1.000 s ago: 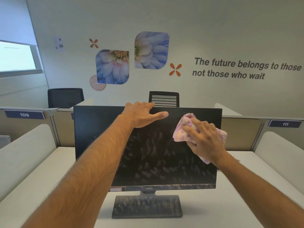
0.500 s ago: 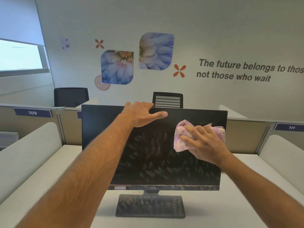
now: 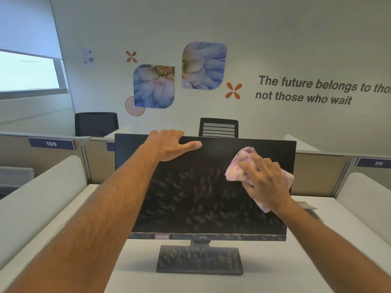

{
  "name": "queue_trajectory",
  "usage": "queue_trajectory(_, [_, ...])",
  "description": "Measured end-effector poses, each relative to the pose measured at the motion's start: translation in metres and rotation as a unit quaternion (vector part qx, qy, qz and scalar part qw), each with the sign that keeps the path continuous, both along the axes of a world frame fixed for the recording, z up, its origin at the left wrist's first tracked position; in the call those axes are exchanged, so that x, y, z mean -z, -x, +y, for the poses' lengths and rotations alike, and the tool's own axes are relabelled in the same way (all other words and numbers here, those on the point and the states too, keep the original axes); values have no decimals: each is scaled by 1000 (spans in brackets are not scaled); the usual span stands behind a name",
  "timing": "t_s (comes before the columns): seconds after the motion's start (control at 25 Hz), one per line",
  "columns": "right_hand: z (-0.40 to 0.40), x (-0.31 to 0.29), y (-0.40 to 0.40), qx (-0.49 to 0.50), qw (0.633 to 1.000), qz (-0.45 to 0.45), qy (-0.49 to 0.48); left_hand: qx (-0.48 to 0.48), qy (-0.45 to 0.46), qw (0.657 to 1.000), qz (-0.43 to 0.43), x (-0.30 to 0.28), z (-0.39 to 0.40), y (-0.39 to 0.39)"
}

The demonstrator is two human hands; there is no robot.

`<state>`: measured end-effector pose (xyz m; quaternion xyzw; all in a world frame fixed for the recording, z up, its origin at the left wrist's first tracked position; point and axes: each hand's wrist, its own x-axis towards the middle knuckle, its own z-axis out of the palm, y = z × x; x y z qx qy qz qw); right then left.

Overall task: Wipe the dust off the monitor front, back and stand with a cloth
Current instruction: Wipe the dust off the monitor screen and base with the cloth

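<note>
A black monitor (image 3: 196, 199) stands on a white desk, its dark screen covered with dusty smudge marks. Its flat rectangular stand base (image 3: 200, 260) is dusty too. My left hand (image 3: 169, 144) grips the monitor's top edge left of centre, fingers over the back and thumb lying along the front. My right hand (image 3: 262, 182) presses a bunched pink and yellow cloth (image 3: 239, 166) flat against the upper right of the screen. The monitor's back is hidden.
The white desk (image 3: 296, 261) is flanked by rounded white dividers (image 3: 40, 204) at left and right. Beige partitions with number plates 109 and 111 run behind it. Two dark office chairs (image 3: 219, 127) stand beyond, before a wall with flower pictures.
My right hand has slid the cloth to the right across the upper screen and a little upward. My left hand has kept its hold on the top edge.
</note>
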<state>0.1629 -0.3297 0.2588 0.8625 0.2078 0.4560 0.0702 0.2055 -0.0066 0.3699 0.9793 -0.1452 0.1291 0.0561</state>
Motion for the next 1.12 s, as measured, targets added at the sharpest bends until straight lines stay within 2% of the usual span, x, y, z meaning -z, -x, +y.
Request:
queue_trajectory(0.08, [5,9,3,-54,985,11,162,2,0,1000,1,-1,6,1])
queue_trajectory(0.12, [5,9,4,-70,975,16,210,1,0,1000,3,-1,9,1])
queue_trajectory(0.16, [5,4,4,-63,977,16,203,-1,-1,1000,4,-1,14,0])
queue_trajectory(0.28, [13,-1,1,8,1000,14,-14,-14,-1,1000,0,-1,31,-2])
queue_trajectory(0.32, [16,0,0,10,1000,5,-21,-18,-2,1000,0,-1,36,-2])
queue_trajectory(0.44, [20,9,2,-62,977,14,203,-24,-7,1000,-1,0,49,-2])
queue_trajectory(0.48, [19,6,4,-69,971,18,228,-26,-8,1000,-1,0,52,-2])
queue_trajectory(0.52, [19,2,4,-53,978,17,203,-28,-8,1000,-1,0,54,-2])
queue_trajectory(0.64, [23,-4,1,25,999,9,-23,-34,-4,999,-1,1,62,-3])
queue_trajectory(0.68, [25,-5,0,25,1000,-2,-15,-36,-3,999,0,2,64,-4])
queue_trajectory(0.72, [26,-3,-1,6,999,-9,50,-36,-1,999,0,3,66,-4])
queue_trajectory(0.8, [27,2,3,-55,974,8,219,-33,2,999,-1,4,67,-3])
queue_trajectory(0.84, [27,-3,4,-59,969,14,238,-31,3,1000,-3,4,67,-3])
queue_trajectory(0.88, [26,-7,3,-38,978,14,207,-29,3,1000,-3,4,66,-3])
queue_trajectory(0.96, [30,-11,0,25,999,5,27,-31,3,1000,-2,4,65,-2])
queue_trajectory(1.0, [34,-10,-1,36,999,-2,-26,-33,3,999,-4,4,65,-2])
queue_trajectory(1.04, [38,-7,-2,30,999,-12,-2,-33,3,999,-5,4,65,-2])
queue_trajectory(1.12, [43,5,0,-30,987,-4,157,-32,3,999,-6,5,65,-2])
